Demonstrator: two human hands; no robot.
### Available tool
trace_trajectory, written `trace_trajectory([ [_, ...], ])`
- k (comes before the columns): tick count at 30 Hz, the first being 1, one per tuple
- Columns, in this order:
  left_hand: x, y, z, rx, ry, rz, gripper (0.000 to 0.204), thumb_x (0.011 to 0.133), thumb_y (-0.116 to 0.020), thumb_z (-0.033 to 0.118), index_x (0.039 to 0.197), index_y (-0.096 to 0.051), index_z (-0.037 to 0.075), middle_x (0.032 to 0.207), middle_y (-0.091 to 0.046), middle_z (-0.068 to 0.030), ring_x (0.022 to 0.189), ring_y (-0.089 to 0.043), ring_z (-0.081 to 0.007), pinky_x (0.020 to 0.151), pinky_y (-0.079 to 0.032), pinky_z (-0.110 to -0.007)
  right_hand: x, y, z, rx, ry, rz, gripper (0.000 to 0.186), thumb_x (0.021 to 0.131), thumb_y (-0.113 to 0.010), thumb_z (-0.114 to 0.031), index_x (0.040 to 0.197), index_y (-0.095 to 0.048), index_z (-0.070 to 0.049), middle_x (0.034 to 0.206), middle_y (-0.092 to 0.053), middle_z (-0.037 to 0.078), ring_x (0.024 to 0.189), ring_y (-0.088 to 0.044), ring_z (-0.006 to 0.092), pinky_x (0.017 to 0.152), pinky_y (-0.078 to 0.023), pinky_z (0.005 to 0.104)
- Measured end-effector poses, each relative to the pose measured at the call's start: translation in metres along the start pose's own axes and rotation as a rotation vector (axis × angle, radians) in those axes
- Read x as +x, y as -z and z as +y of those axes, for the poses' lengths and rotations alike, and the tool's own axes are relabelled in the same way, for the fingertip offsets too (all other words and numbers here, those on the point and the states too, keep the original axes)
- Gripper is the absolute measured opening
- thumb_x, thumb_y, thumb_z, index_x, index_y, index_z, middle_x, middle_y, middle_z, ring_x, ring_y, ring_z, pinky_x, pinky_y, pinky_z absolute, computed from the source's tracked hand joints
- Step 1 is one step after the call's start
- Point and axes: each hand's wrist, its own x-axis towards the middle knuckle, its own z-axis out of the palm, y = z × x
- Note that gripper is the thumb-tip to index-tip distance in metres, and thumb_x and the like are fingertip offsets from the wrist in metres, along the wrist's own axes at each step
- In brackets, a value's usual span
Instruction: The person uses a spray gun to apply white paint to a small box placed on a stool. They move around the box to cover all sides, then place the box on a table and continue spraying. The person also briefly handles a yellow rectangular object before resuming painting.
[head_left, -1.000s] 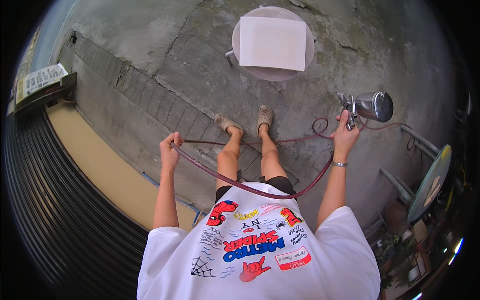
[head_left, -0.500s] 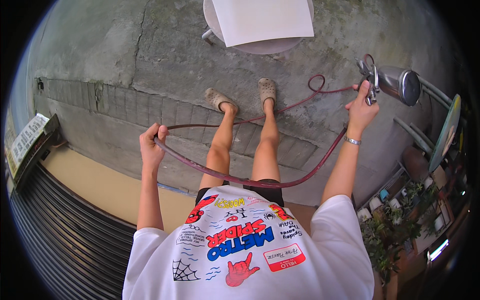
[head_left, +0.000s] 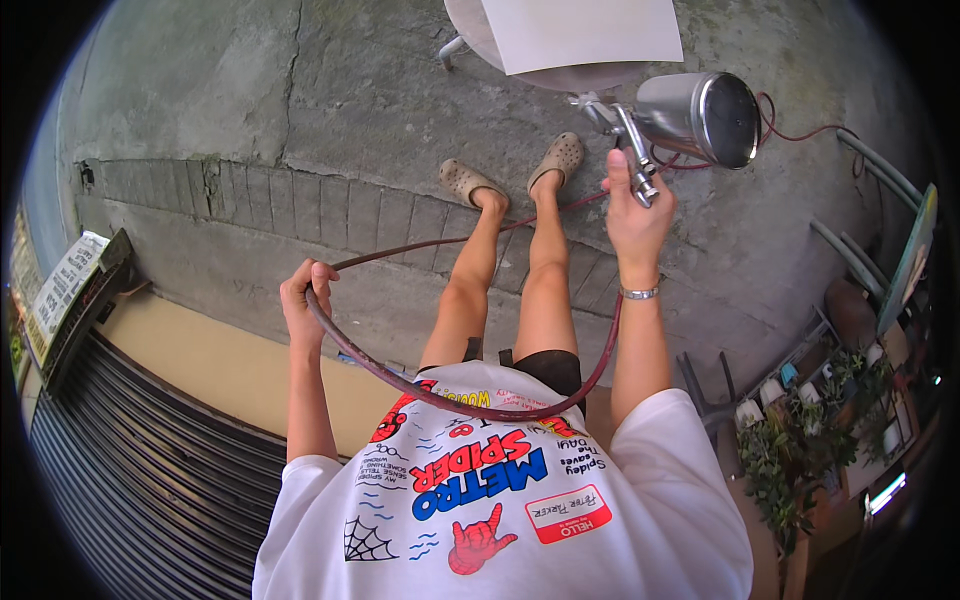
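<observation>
My right hand (head_left: 636,215) is closed round the handle of a spray gun (head_left: 622,128), its thumb up along the back. A shiny metal cup (head_left: 690,118) sits on the gun and leans to the right. From the gun a dark red air hose (head_left: 470,408) hangs in a loop before my shirt and up to my left hand (head_left: 306,298), whose fingers are wrapped round it. Beyond my left hand the hose runs on past my legs toward the right. A white sheet (head_left: 590,35) lies on a round stool (head_left: 475,25) just past the gun.
The concrete floor (head_left: 370,110) has a long crack and a strip of narrow slabs. Black slatted shutter (head_left: 150,470) and a sign board (head_left: 72,290) stand at left. At right are potted plants (head_left: 790,450), a green-edged round board (head_left: 912,260) and metal legs (head_left: 880,170).
The spray gun in my right hand has swung left and nearer the stool. The hose loop has narrowed and sagged closer to my shirt. My left hand keeps its hold.
</observation>
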Motion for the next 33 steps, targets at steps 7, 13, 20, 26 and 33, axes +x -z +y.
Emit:
trace_trajectory([
  [7,0.003,0.006,-0.001,0.007,0.007,0.019,0.052,0.109,-0.050,0.039,0.076,-0.063,0.001,0.057,-0.044,-0.0005,0.054,-0.045,-0.0092,0.051,-0.034,-0.029,-0.020,-0.034,-0.034,-0.020,0.096,-0.156,0.031,0.094,-0.075,-0.029,0.090,-0.068,0.001,0.071,-0.065,0.011,0.059,-0.060,0.0193,0.056,-0.046,0.0340],
  [13,0.007,0.005,-0.005,0.002,0.029,0.011,0.052,0.109,-0.049,0.039,0.076,-0.063,0.001,0.057,-0.044,-0.0015,0.054,-0.045,-0.0099,0.051,-0.034,-0.029,-0.028,-0.047,-0.057,0.144,0.120,-0.192,0.033,0.094,-0.075,-0.030,0.089,-0.069,0.002,0.067,-0.063,0.009,0.058,-0.056,0.0176,0.057,-0.045,0.0329],
  [20,0.012,-0.001,0.006,0.003,0.013,0.011,0.049,0.108,-0.051,0.036,0.075,-0.063,0.002,0.056,-0.043,-0.0008,0.053,-0.043,-0.0090,0.050,-0.032,-0.029,0.012,-0.016,-0.022,-0.048,0.016,-0.018,0.041,0.096,-0.074,-0.034,0.077,-0.063,0.001,0.055,-0.054,0.007,0.049,-0.048,0.0152,0.050,-0.039,0.0339],
  [26,0.021,-0.011,0.028,0.026,-0.006,-0.049,0.046,0.107,-0.054,0.035,0.076,-0.063,0.001,0.056,-0.040,0.0003,0.052,-0.037,-0.0087,0.050,-0.029,-0.029,0.044,0.016,0.011,-0.079,0.058,0.134,0.037,0.096,-0.073,-0.034,0.084,-0.069,0.002,0.056,-0.056,0.004,0.052,-0.048,0.0104,0.051,-0.039,0.0315],
  [33,0.029,-0.025,0.048,0.057,-0.036,-0.113,0.048,0.103,-0.061,0.039,0.077,-0.064,0.000,0.058,-0.042,-0.0026,0.056,-0.039,-0.0120,0.052,-0.031,-0.031,0.087,0.059,0.044,-0.206,0.047,0.244,0.043,0.095,-0.073,-0.042,0.092,-0.075,0.001,0.060,-0.063,0.004,0.056,-0.056,0.0102,0.054,-0.043,0.0302],
])
